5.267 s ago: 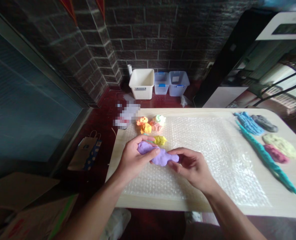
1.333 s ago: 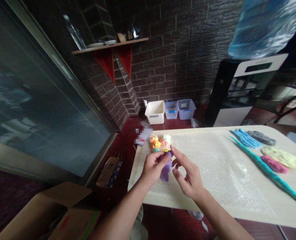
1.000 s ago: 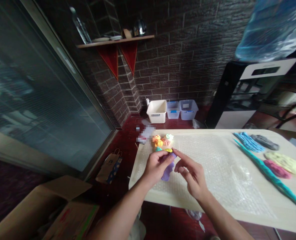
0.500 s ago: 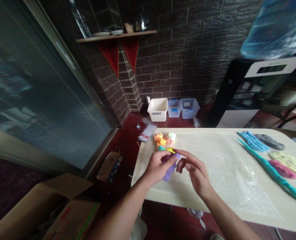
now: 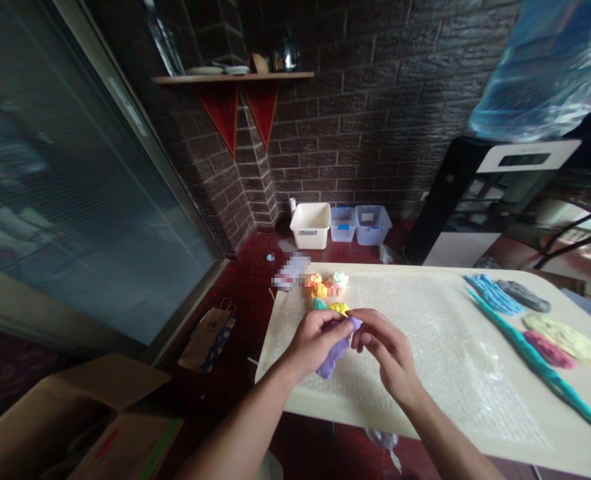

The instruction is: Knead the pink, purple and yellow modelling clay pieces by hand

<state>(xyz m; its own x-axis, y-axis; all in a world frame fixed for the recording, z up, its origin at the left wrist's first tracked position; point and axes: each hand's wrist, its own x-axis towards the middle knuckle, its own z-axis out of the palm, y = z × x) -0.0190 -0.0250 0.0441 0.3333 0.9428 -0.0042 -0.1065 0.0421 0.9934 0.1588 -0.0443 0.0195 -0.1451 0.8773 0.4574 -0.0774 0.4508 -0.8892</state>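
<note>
A soft, lumpy purple piece that looks like modelling clay point(image 5: 331, 363) hangs over the near left part of the table. My left hand point(image 5: 312, 339) pinches its upper part between thumb and fingers. At the top end of the same piece is my right hand point(image 5: 388, 350), its index finger and thumb curled in around the edge; the exact contact is partly hidden. Just beyond the hands lie a yellow lump point(image 5: 339, 308) and a teal lump point(image 5: 318, 304). Farther back sit orange lumps point(image 5: 318, 289) and a pale white-green one point(image 5: 340, 279).
Bubble wrap point(image 5: 435, 353) covers much of the table. On the right lie a long teal twist point(image 5: 535, 357), blue strands point(image 5: 495, 295), and grey, pale yellow and pink lumps. Plastic bins point(image 5: 311, 237) and a water dispenser point(image 5: 455, 207) stand behind; a cardboard box point(image 5: 125, 440) is at lower left.
The view has shifted slightly, so the table sits a little lower. My right fingers have drawn closer to the purple clay's top end, and more of its lower part shows.
</note>
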